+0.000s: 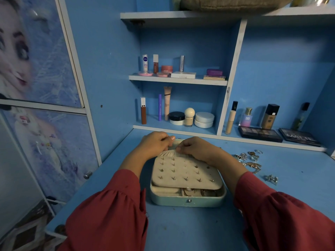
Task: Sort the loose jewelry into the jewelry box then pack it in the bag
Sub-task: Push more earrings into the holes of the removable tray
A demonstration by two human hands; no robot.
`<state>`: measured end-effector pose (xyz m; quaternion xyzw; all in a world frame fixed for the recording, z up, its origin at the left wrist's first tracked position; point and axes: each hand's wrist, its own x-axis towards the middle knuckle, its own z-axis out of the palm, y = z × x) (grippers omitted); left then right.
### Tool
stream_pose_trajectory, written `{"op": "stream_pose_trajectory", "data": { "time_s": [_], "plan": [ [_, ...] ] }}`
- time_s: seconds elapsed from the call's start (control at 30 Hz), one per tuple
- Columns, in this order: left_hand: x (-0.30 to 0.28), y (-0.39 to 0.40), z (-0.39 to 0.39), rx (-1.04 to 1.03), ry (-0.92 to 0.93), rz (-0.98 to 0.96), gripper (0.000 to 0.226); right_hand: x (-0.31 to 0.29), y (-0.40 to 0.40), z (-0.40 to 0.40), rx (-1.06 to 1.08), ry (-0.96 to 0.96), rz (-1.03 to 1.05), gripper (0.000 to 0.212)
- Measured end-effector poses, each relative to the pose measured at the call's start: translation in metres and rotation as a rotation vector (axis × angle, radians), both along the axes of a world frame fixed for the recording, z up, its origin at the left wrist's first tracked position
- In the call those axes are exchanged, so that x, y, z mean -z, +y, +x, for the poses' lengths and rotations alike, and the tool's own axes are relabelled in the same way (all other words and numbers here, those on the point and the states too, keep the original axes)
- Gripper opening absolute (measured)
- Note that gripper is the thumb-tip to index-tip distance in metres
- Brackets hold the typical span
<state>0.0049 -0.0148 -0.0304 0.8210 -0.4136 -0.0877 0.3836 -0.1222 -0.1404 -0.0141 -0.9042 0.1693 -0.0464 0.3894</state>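
A mint-green jewelry box [188,201] lies open on the blue desk. A cream earring panel [184,173] studded with several earring posts lies tilted over its compartments. At the panel's far edge, my left hand [155,143] and my right hand [196,148] both pinch a cream fabric edge [167,152] of the box lining. Rings and chains show in the front compartments [199,192]. A pile of loose jewelry [249,160] lies on the desk to the right, with a separate silver piece [271,178] nearer me. No bag shows clearly.
Cosmetics stand on the shelves behind the box [181,115]. Two eyeshadow palettes [260,134] and bottles sit at the back right. A cabinet with a printed door [45,151] borders the desk on the left. A grey cushion-like item [226,4] lies on the top shelf.
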Motion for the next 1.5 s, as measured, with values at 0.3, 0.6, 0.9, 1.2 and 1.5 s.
{"op": "stream_pose_trajectory", "data": {
  "time_s": [0.3, 0.6, 0.9, 1.2, 1.5],
  "plan": [
    [-0.001, -0.001, -0.001, 0.010, 0.010, 0.028, 0.026, 0.002, -0.001, 0.001, 0.027, -0.064, -0.028, 0.013],
    [-0.003, 0.005, -0.002, -0.056, 0.138, -0.123, 0.022, -0.011, -0.019, -0.011, 0.177, -0.196, 0.058, 0.005],
    [-0.004, 0.002, -0.005, -0.018, 0.135, -0.142, 0.015, -0.013, -0.067, -0.052, 0.254, 0.050, -0.226, 0.013],
    [0.001, 0.000, -0.004, -0.035, 0.086, -0.152, 0.016, 0.003, -0.080, -0.050, 0.422, 0.098, -0.401, 0.022],
    [0.003, 0.000, 0.000, -0.032, 0.068, -0.109, 0.012, 0.012, -0.073, -0.049, 0.458, 0.140, -0.515, 0.019]
  ]
}}
